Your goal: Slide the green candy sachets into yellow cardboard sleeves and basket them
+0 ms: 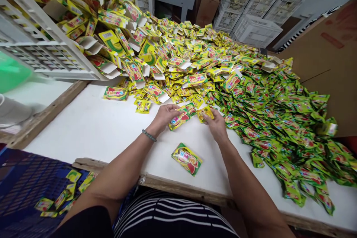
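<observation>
My left hand point(166, 116) is closed on a small yellow and green candy box point(181, 118), tilted above the white table point(111, 126). Just to its right, my right hand point(216, 123) pinches a small yellow candy packet point(205, 113) close to the box's end. Another candy box point(186, 158) lies flat on the table between my forearms. Beyond my hands spreads a heap of yellow packets and boxes with open flaps point(178, 63). Many green packets point(267, 115) are piled on the right.
A tipped white crate point(55, 52) full of open boxes stands at the left. Below the table's wooden edge, a blue crate point(22, 193) holds several boxes. Stacked white crates point(251, 3) stand at the back, and a cardboard sheet point(329, 67) borders the right side.
</observation>
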### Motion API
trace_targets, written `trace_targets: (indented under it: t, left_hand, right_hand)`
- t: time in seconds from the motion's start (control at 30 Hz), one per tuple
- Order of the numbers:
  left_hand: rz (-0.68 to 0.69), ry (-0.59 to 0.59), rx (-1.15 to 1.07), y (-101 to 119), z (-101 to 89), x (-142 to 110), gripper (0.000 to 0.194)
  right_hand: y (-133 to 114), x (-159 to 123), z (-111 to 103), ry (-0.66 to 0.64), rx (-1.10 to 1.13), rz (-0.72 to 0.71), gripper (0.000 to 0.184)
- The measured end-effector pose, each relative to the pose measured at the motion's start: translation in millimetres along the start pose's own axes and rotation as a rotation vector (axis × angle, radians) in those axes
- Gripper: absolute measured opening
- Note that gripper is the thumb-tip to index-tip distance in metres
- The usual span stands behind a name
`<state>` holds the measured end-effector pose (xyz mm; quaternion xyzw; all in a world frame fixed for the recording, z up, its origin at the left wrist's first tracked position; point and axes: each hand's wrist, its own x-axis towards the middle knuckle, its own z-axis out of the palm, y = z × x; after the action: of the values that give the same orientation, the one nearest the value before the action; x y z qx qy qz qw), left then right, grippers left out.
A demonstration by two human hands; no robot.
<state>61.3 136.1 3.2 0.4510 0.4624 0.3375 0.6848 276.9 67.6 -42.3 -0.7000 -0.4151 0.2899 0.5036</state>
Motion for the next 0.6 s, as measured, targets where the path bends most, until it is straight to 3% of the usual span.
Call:
trace_targets:
  t: [0.07, 0.13, 0.33, 0.5, 0.6]
  left_hand:
    - [0.009, -0.025, 0.069, 0, 1.3, -2, 0.034]
    - [0.016, -0.055, 0.110, 0, 2.7, -3, 0.033]
    - [-0.027, -0.207, 0.039, 6, 6.5, -8, 0.039]
    - [-0.041, -0.269, 0.015, 8, 8.7, -12, 0.043]
    - [-0.056, -0.283, 0.021, 7, 11.9, -13, 0.043]
  right_hand:
    - [-6, -7, -6, 0.062, 0.226, -0.029, 0.050]
    - [-15, -9, -7, 0.088, 0.304, -0.122, 0.048]
    - [-33, -11, -10, -0.153, 0.074, -0.284, 0.024]
    - [-40, -17, -14, -0.186, -0.056, -0.383, 0.015]
    - [-43, -19, -10, -0.162, 0.032, -0.321, 0.020]
